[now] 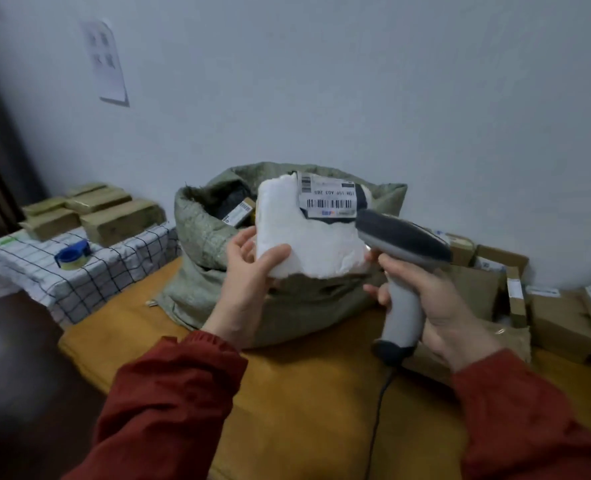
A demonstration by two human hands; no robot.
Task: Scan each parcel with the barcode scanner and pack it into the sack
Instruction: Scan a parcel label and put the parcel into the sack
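My left hand (245,282) grips the lower left corner of a white foam-wrapped parcel (308,237), held upright in front of the green woven sack (197,237). A barcode label (328,197) faces me on the parcel's upper right. My right hand (439,306) holds the grey barcode scanner (401,268) by its handle, its dark head beside the label's right edge. The sack stands open on the wooden table (304,393), with a labelled parcel (240,211) showing inside.
Several brown cardboard parcels (557,320) lie at the right of the table. Wrapped tan blocks (96,213) and a blue tape dispenser (72,254) sit on a checked cloth at the left. The scanner's cable (377,420) runs down across the table.
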